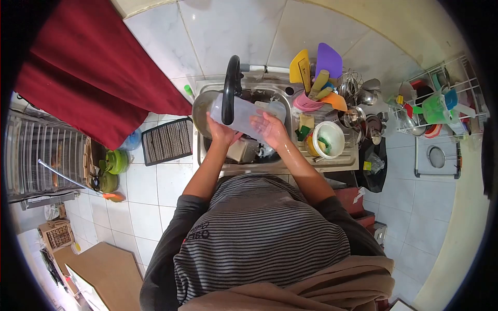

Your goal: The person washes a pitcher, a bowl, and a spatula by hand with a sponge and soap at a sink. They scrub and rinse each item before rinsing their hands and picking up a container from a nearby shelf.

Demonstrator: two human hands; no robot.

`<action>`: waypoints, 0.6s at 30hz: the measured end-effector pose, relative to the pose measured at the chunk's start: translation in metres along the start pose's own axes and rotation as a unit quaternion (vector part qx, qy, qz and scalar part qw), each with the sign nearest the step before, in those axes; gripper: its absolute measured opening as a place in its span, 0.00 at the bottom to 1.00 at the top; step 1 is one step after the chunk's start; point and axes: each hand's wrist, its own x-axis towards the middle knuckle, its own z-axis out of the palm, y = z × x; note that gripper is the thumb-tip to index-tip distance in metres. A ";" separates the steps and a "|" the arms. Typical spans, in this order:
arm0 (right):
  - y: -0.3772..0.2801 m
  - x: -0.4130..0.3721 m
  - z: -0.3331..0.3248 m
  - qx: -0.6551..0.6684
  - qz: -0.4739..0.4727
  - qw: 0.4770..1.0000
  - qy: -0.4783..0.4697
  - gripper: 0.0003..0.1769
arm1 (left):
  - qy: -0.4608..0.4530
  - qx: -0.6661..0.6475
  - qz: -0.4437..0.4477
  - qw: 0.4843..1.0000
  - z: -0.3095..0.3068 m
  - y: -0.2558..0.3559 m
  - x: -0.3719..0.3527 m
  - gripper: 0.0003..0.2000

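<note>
A translucent white plastic container (241,116) is held tilted over the sink (244,168), beneath the black faucet (232,85). My left hand (222,131) grips its lower left side, thumb along the edge. At its right end my right hand (271,128) holds it with slightly spread, wet fingers. Below the hands, a rectangular metal-looking container (241,151) and white suds (266,151) sit in the basin. A round metal pan (201,116) leans at the sink's left side, partly hidden by the plastic container. Whether water is running cannot be made out.
On the drainboard right of the sink stand a white tub (332,136), a green-and-yellow sponge (304,127) and a pink holder (307,102) of spatulas. Metal utensils (355,96) crowd behind. A wire rack (441,98) hangs right; a dark red curtain (98,67) hangs left.
</note>
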 end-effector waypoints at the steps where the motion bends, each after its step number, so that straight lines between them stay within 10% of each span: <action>1: -0.005 -0.003 0.003 -0.031 -0.018 0.999 0.007 0.17 | 0.001 -0.026 -0.009 1.000 -0.001 0.000 0.004 0.36; 5: -0.012 -0.011 0.015 -0.346 -0.167 0.922 -0.046 0.15 | 0.001 -0.106 -0.096 0.990 0.003 -0.001 -0.003 0.37; 9: -0.009 -0.033 0.059 -0.681 -0.234 0.693 -0.038 0.12 | -0.111 -0.107 -0.135 0.979 -0.028 -0.020 0.023 0.37; 12: -0.001 -0.027 0.078 -0.851 -0.199 0.470 -0.123 0.11 | -0.005 -0.057 -0.129 0.990 0.014 -0.010 -0.013 0.36; 18: -0.019 -0.045 0.068 -0.846 -0.195 0.478 -0.137 0.09 | 0.009 0.094 -0.124 0.988 -0.029 -0.007 0.003 0.29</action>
